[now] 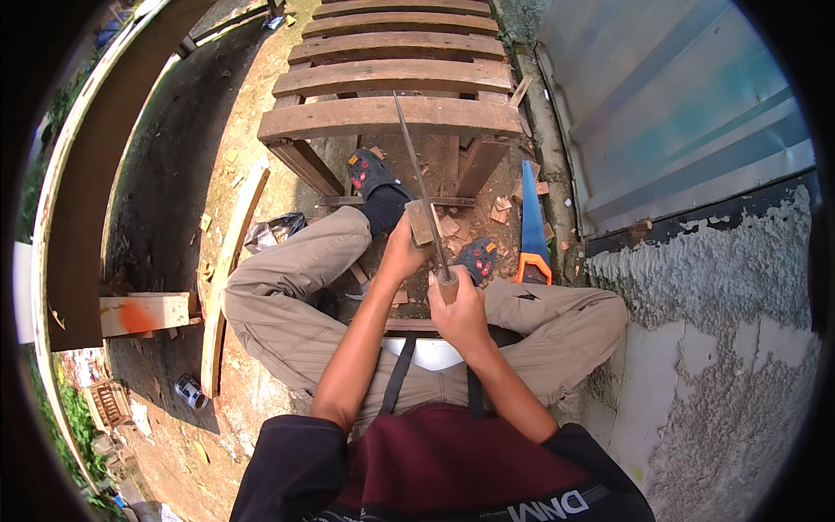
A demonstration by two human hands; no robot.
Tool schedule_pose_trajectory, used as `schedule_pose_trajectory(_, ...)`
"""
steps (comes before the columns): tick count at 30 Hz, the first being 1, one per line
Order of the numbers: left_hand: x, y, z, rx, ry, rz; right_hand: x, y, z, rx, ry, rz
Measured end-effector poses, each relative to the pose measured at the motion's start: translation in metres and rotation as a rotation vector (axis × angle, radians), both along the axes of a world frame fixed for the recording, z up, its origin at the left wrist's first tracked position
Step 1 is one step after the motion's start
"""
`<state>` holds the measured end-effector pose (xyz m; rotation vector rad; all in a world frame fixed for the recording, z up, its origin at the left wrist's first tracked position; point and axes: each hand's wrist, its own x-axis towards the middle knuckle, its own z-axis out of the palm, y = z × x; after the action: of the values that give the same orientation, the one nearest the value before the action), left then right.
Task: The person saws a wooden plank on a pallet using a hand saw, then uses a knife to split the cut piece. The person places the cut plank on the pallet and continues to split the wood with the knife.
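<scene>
My left hand is closed round a small wooden block, held up between my bent legs. My right hand wraps the wooden handle of a machete. Its long, narrow machete blade shows nearly edge-on and points away from me, toward the slatted bench. In this view the blade passes along the block's right side; whether they touch I cannot tell. Below my hands, a hammer-like tool lies partly hidden beside my left forearm.
A slatted wooden bench stands ahead. A blue handsaw with an orange handle lies right of my shoe. Wood offcuts litter the ground. A long plank and a can are on the left; a metal sheet wall rises right.
</scene>
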<state>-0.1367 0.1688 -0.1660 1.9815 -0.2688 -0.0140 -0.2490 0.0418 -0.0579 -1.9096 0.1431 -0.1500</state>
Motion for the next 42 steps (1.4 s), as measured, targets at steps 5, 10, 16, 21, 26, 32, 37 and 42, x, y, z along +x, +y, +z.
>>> schedule_pose_trajectory(5, 0.003, -0.003, 0.003, -0.105, -0.007, -0.016, -0.006, -0.007, -0.011, 0.212, 0.022, 0.072)
schedule_pose_trajectory(10, 0.003, -0.01, 0.018, -0.082, 0.056, -0.011, -0.004, -0.027, 0.005, 0.242, 0.173, 0.12)
schedule_pose_trajectory(16, 0.007, -0.018, 0.025, -0.083, -0.019, -0.029, -0.005, -0.019, 0.019, -0.004, 0.001, -0.052)
schedule_pose_trajectory(21, -0.001, -0.018, 0.048, -0.009, -0.062, -0.015, -0.016, -0.022, 0.043, -0.029, -0.01, -0.037)
schedule_pose_trajectory(26, -0.025, -0.019, 0.081, -0.003, -0.092, -0.036, -0.042, -0.023, 0.071, 0.012, -0.053, -0.062)
schedule_pose_trajectory(32, -0.009, -0.009, -0.005, 0.021, 0.005, -0.02, -0.011, -0.023, 0.018, -0.024, 0.03, -0.064)
schedule_pose_trajectory(37, -0.008, -0.012, 0.033, 0.057, -0.149, -0.017, -0.017, -0.035, 0.067, -0.038, 0.047, -0.049)
schedule_pose_trajectory(42, -0.027, -0.014, 0.079, 0.034, -0.212, -0.032, -0.043, -0.042, 0.086, -0.024, 0.027, -0.047)
